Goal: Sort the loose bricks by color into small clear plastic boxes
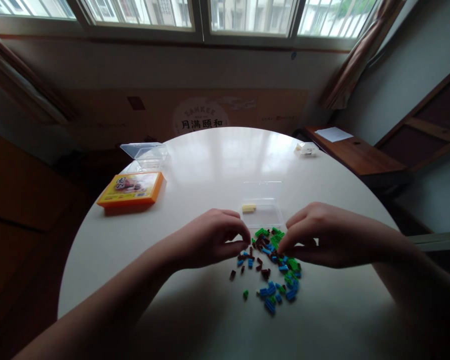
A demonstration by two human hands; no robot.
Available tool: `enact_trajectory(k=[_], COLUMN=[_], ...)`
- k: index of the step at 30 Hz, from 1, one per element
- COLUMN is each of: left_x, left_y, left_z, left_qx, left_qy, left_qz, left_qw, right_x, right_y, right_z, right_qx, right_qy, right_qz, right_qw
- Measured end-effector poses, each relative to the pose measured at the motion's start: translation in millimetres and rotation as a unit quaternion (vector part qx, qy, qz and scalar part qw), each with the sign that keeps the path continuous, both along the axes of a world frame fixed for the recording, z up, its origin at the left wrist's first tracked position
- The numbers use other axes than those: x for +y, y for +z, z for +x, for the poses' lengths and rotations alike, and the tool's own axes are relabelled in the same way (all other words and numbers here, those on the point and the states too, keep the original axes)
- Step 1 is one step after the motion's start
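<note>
Room: dim, lit from a metal-framed window (247,17) with bars outside; striped fabric curtain (354,60) bunched at its right.
Counter (202,170): white, round-edged, smooth enough to mirror the window.
Blocks (276,242): small moulded pieces, seemingly plastic, green, blue and dark brown; loose heap at the near middle of the counter, strays towards the near edge.
Clear tray (268,216): thin, rectangular, see-through, just beyond the heap; pale-yellow ribbed pieces (248,208) in its left part.
Left hand (215,237): at the heap's left edge, thumb and forefinger curled, tips close; cannot tell if pinching anything.
Right hand (317,237): at the heap's right side, fingers bent down to the blocks; grip cannot be told.
Orange box (131,189): flat, hard-edged, printed top, far left.
Hinged case (150,157): clear, lid raised, behind the orange box.
</note>
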State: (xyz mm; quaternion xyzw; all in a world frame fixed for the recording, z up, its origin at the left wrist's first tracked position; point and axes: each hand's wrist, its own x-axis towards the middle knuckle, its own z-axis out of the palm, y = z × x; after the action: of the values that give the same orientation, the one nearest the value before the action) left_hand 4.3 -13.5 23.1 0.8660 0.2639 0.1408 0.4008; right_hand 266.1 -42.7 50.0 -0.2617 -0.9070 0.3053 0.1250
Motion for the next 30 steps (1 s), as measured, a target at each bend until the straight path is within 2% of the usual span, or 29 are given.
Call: enact_trajectory(k=[2,4,6,9,14,19,24,26,30], left_x=[3,2,-1,-6,-14,-20,-22,-23,-24], left_y=[-4.8,-8.9,-11.0,-11.1,-11.8,-13.1,-13.4,-14.4,-14.7], left_z=[3,7,10,14,18,24,29,30,30], left_qx=[-0.096,-0.167,-0.223,-0.268,-0.280,-0.284,-0.286,-0.288,-0.290], left_qy=[0.062,0.110,0.134,0.142,0.114,0.127,0.162,0.177,0.197], left_qz=[-0.154,-0.299,-0.400,-0.488,-0.570,-0.588,-0.574,-0.548,-0.455], left_qw=[0.982,0.933,0.879,0.818,0.764,0.747,0.750,0.765,0.819], right_x=[-1,-5,-10,-16,-19,-19,-18,-18,-17], right_y=[-6.8,-13.0,-17.2,-19.7,-21.1,-23.8,-24.4,-23.9,-23.7], right_z=[-5,-11,-19,-28,-38,-41,-41,-41,-40], right_qx=[0.060,0.126,0.180,0.222,0.266,0.284,0.278,0.273,0.263], right_qy=[-0.060,-0.109,-0.144,-0.162,-0.199,-0.203,-0.196,-0.195,-0.203], right_qz=[0.061,0.109,0.140,0.156,0.176,0.168,0.167,0.175,0.187], right_qw=[0.994,0.980,0.963,0.949,0.927,0.922,0.926,0.926,0.924])
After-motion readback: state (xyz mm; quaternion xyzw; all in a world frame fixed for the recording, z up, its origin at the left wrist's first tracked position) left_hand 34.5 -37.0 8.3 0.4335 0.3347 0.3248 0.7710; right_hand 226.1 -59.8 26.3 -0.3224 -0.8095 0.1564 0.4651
